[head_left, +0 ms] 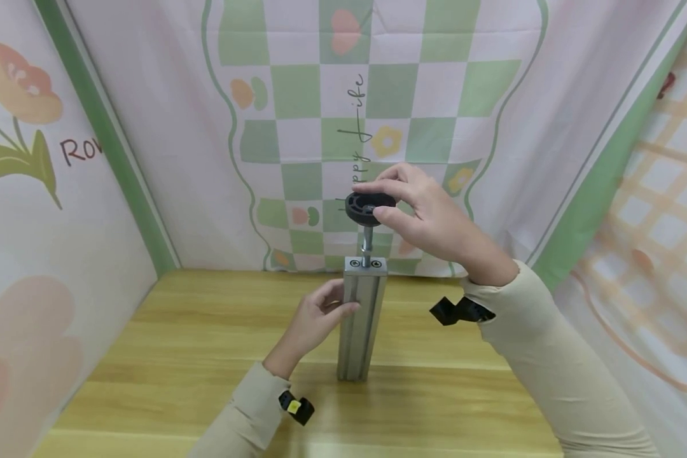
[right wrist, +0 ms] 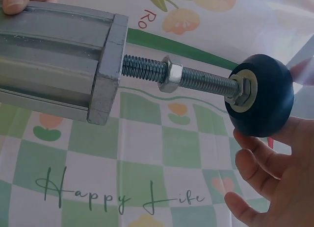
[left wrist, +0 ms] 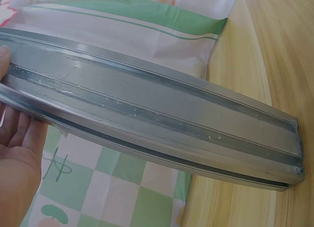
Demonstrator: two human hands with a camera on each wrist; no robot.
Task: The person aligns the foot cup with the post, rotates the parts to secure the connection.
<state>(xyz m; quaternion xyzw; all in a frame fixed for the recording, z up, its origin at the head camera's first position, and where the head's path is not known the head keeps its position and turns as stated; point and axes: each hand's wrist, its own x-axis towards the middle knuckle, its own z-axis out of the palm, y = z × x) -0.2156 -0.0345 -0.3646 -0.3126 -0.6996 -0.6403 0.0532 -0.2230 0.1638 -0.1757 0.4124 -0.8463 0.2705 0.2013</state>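
Note:
A grey aluminium profile (head_left: 359, 331) stands upright on the wooden table, with an end plate (head_left: 366, 263) held by two screws on top. From that plate rises a threaded rod (right wrist: 206, 82) carrying a hex nut (right wrist: 171, 76) partway along. A round black levelling foot (right wrist: 262, 94) sits at the rod's top end, its underside facing up in the head view. My left hand (head_left: 315, 321) grips the profile near its upper end, thumb on the near face. My right hand (head_left: 429, 213) holds the foot's rim between thumb and fingers.
The wooden table (head_left: 206, 356) ends at a hanging curtain (head_left: 298, 95) with a green checked print close behind the profile. Printed cloth walls (head_left: 103, 222) flank the table on both sides. Black wrist cameras (head_left: 296, 407) sit on both sleeves.

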